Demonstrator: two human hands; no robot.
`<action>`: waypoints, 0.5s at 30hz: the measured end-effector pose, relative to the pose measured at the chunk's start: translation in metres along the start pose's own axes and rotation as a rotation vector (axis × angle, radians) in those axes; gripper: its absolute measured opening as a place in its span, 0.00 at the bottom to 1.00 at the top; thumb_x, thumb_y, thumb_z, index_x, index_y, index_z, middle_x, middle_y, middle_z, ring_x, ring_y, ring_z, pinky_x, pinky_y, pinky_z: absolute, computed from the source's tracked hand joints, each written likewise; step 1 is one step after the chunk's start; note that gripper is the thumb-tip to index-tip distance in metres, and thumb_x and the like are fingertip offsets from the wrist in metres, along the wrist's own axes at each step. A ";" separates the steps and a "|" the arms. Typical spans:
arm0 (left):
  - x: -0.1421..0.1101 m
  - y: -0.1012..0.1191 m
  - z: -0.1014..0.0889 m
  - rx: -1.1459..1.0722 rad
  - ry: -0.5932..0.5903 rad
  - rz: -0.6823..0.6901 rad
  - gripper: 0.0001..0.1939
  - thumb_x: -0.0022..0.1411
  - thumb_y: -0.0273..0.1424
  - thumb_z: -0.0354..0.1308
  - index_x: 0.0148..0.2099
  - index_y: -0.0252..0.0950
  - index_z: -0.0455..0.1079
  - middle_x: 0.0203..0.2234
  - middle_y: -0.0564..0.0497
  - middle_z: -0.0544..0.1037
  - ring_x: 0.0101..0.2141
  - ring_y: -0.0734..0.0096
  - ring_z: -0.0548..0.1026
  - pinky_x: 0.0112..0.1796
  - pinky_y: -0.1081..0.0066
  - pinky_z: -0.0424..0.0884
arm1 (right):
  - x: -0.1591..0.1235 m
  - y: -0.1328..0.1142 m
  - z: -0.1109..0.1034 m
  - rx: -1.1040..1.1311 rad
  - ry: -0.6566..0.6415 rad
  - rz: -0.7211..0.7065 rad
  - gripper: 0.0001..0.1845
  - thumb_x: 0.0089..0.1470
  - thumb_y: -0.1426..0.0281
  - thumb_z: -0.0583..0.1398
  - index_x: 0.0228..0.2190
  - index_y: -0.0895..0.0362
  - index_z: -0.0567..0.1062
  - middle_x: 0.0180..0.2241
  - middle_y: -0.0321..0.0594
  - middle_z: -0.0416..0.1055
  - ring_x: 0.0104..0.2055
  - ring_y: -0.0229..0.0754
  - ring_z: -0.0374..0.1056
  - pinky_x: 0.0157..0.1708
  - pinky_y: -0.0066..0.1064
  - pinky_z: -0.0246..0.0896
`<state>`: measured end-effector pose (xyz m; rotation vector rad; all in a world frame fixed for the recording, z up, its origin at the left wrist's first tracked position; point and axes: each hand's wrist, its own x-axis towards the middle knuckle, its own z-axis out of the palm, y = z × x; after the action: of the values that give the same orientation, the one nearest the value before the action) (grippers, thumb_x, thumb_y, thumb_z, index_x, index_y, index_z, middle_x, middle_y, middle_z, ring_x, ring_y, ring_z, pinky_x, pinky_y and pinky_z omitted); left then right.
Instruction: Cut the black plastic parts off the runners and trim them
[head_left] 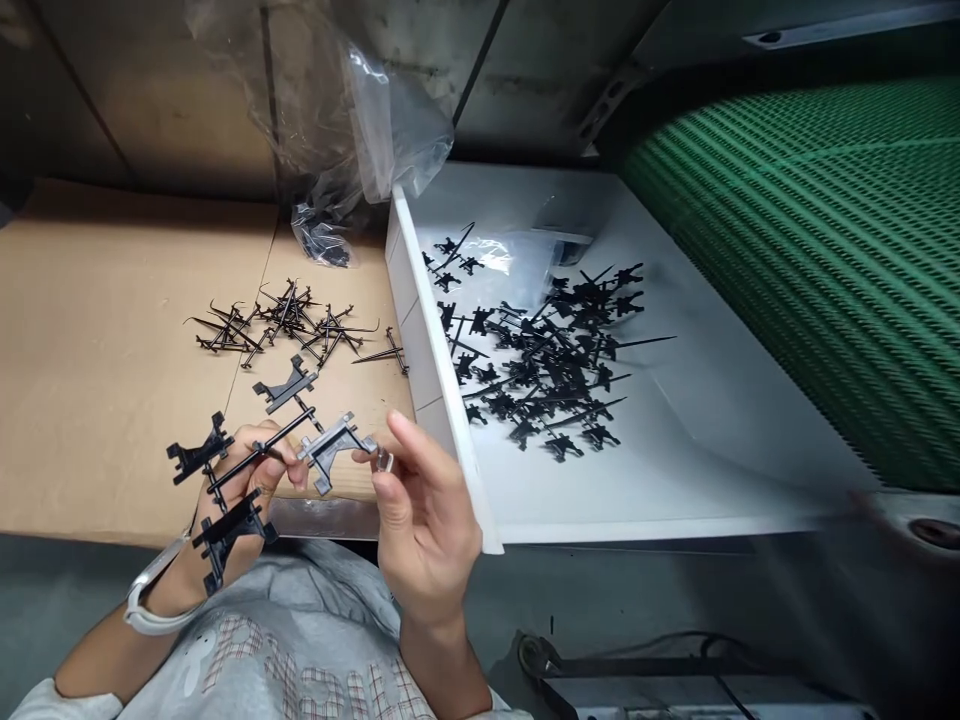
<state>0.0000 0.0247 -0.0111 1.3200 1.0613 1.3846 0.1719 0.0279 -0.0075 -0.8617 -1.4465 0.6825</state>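
My left hand [251, 465] is closed around the middle stem of a black plastic sprue [259, 452], a runner frame with several bracket-shaped parts on its arms. One bracket part [334, 452] points towards my right hand [427, 520]; light makes it look grey. My right hand is beside that part's end, a curled fingertip at or just behind it. The forefinger points up and the thumb is bent. Between them is a small shiny metal piece [385, 460]; whether it is gripped or worn on a finger is unclear.
Thin black bare runners [289, 312] lie heaped on the cardboard [112, 350]. Beyond a white divider [439, 350], more black sprues [559, 350] are piled in a white tray [720, 490]. A clear plastic bag [367, 110] hangs behind; a green mesh belt [810, 260] slopes down at right.
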 end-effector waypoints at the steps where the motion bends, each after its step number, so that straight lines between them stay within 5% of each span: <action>1: -0.003 -0.004 -0.002 -0.012 0.005 0.007 0.11 0.78 0.40 0.57 0.42 0.41 0.73 0.28 0.52 0.72 0.31 0.65 0.75 0.37 0.64 0.75 | 0.002 0.000 0.001 -0.002 -0.003 -0.033 0.26 0.75 0.69 0.59 0.69 0.40 0.70 0.43 0.39 0.83 0.38 0.44 0.81 0.36 0.37 0.81; 5: -0.011 -0.014 -0.004 -0.011 0.021 0.022 0.11 0.79 0.36 0.55 0.44 0.39 0.75 0.28 0.53 0.67 0.32 0.67 0.75 0.39 0.66 0.76 | 0.007 -0.002 0.004 0.016 -0.011 -0.087 0.24 0.75 0.70 0.59 0.68 0.43 0.73 0.43 0.41 0.83 0.39 0.44 0.80 0.37 0.36 0.80; 15: -0.008 -0.007 -0.005 -0.009 -0.055 0.197 0.07 0.78 0.31 0.56 0.51 0.45 0.74 0.29 0.54 0.76 0.29 0.68 0.78 0.33 0.67 0.77 | 0.008 -0.001 0.006 0.048 -0.009 -0.119 0.25 0.74 0.72 0.60 0.68 0.46 0.73 0.43 0.41 0.83 0.38 0.43 0.78 0.35 0.35 0.80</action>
<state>-0.0041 0.0181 -0.0193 1.4789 0.9072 1.4860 0.1657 0.0342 -0.0029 -0.7299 -1.4713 0.6304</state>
